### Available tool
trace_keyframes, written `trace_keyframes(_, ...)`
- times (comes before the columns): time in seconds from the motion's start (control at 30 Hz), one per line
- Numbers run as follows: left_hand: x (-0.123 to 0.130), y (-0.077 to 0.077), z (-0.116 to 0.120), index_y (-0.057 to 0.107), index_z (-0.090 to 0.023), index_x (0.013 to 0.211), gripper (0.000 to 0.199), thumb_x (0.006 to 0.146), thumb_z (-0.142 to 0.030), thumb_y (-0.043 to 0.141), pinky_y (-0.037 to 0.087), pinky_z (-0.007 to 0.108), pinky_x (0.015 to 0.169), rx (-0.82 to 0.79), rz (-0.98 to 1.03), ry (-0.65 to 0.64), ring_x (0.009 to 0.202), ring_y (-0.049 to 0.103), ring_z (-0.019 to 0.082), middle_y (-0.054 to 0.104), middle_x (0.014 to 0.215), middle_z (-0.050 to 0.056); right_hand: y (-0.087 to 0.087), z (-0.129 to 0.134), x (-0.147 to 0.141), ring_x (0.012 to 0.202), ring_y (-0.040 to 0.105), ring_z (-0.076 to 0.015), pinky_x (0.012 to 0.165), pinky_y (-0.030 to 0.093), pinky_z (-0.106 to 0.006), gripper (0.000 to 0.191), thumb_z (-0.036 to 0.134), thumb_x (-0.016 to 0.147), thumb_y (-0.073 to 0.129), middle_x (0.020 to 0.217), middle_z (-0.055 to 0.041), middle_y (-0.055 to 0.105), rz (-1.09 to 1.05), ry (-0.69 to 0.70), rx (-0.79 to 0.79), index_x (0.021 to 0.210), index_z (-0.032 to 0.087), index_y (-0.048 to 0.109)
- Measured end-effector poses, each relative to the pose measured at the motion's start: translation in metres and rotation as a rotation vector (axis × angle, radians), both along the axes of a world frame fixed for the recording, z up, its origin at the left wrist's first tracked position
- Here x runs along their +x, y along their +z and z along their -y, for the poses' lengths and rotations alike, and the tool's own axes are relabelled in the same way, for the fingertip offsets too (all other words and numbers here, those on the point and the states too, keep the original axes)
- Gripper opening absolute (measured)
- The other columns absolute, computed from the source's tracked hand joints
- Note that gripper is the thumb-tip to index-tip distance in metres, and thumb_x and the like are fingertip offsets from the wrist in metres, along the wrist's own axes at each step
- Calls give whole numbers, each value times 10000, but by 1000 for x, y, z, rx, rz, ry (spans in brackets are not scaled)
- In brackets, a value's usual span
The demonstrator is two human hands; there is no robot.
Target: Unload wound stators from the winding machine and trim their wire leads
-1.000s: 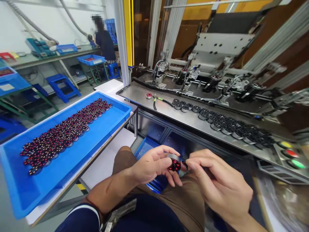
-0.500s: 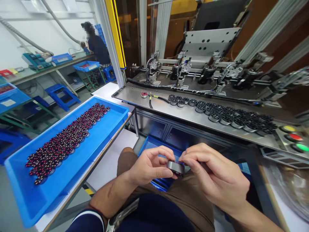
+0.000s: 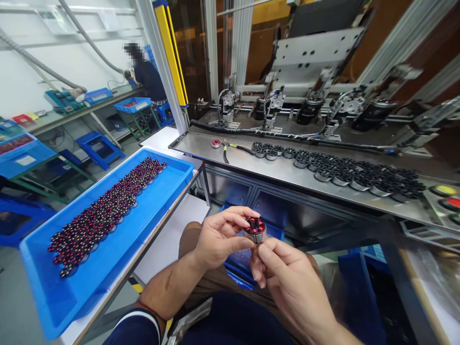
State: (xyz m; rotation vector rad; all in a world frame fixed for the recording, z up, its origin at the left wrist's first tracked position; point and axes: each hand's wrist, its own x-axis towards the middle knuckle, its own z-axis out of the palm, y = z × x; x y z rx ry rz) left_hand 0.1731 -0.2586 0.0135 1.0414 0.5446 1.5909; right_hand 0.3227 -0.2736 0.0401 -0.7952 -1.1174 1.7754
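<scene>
Between the thumb and fingers of my left hand (image 3: 224, 235) is a round metal part (image 3: 255, 231) with red windings inside a silver ring, its open face tilted up. My right hand (image 3: 283, 268) is just below it, thumb and forefinger pinched together at the part's lower edge; whatever those fingertips hold is too small to make out. On the metal ledge lie rows of black round parts (image 3: 341, 175), a single red-wound part (image 3: 215, 143) and pliers (image 3: 239, 148) with black and green handles.
At the left, a long blue tray (image 3: 154, 215) carries many wound parts. A machine (image 3: 309, 112) stands behind the ledge, with coloured buttons (image 3: 445, 190) at right. A blue bin (image 3: 354, 282) is low at right. Farther back sits a person (image 3: 149, 79).
The round part has turned so its red windings face up, and it is slightly higher. My right hand has moved from its right side to beneath it. The view has shifted slightly.
</scene>
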Motion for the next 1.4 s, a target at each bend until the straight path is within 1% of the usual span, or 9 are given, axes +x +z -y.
trace_keyframes(0.33, -12, 5, -5, 727, -178, 864, 209, 737, -269, 866, 590, 363, 878, 103, -258, -105, 960, 718, 204, 736, 1092, 102, -14, -13, 4, 791, 696, -267, 702, 612, -430, 418, 637, 858, 679, 934, -117, 758, -201, 168, -27, 952, 245, 789)
trace_keyframes(0.43, -15, 6, -3, 721, -207, 1067, 478, 649, -315, 925, 489, 434, 1064, 168, -397, 16, 1157, 651, 256, 710, 1205, 111, -17, -13, 5, 766, 692, -253, 707, 609, -401, 397, 589, 831, 744, 904, -112, 747, -136, 90, 58, 970, 218, 766)
trace_keyframes(0.5, -16, 7, 1, 691, -205, 1179, 697, 559, -366, 966, 464, 404, 1073, 111, -472, 110, 1187, 617, 262, 691, 1229, 115, -19, -15, 9, 806, 697, -247, 726, 604, -374, 322, 482, 826, 795, 912, -95, 733, 13, -64, 246, 1009, 223, 740)
trace_keyframes(0.6, -14, 10, 8, 698, -155, 1178, 673, 613, -437, 930, 523, 322, 907, -65, -526, 19, 999, 667, 218, 729, 1071, 110, -23, -18, 16, 890, 687, -235, 776, 596, -363, 255, 205, 836, 776, 976, -76, 708, 290, -363, 738, 1076, 246, 702)
trace_keyframes(0.73, -7, 13, 11, 716, -130, 1169, 645, 660, -486, 890, 553, 319, 857, -169, -456, -138, 900, 690, 199, 752, 1017, 110, -22, -21, 23, 874, 682, -250, 757, 607, -401, 369, 85, 835, 714, 999, -102, 696, 490, -407, 1126, 1170, 226, 653)
trace_keyframes(0.93, -9, 13, 7, 765, -165, 1111, 538, 675, -455, 888, 534, 309, 833, 1, -598, 55, 880, 671, 196, 761, 1009, 106, -4, -21, 33, 965, 666, -266, 758, 603, -401, 310, 102, 868, 686, 1066, -127, 665, 426, -227, 1030, 1150, 231, 684)
trace_keyframes(1.07, -9, 11, 6, 773, -181, 1073, 451, 692, -395, 889, 541, 310, 829, 159, -608, 174, 894, 684, 201, 764, 983, 101, 6, -21, 33, 803, 644, -200, 664, 555, -315, 172, 75, 875, 682, 880, -57, 652, 359, -223, 972, 928, 235, 714)
trace_keyframes(1.23, -6, 7, 7, 742, -154, 1072, 403, 738, -348, 858, 577, 302, 815, 117, -548, 178, 968, 695, 217, 741, 1046, 123, 1, -19, 35, 672, 591, -172, 583, 499, -277, 205, 211, 957, 634, 736, -25, 596, 376, -233, 735, 753, 222, 632)
trace_keyframes(1.4, -6, 16, 9, 710, -146, 1057, 309, 763, -199, 790, 598, 312, 855, 317, -775, 377, 980, 724, 222, 761, 1042, 127, -13, -21, 48, 1025, 647, -259, 849, 560, -381, 149, 331, 930, 701, 1107, -99, 657, 443, -353, 835, 1050, 244, 687)
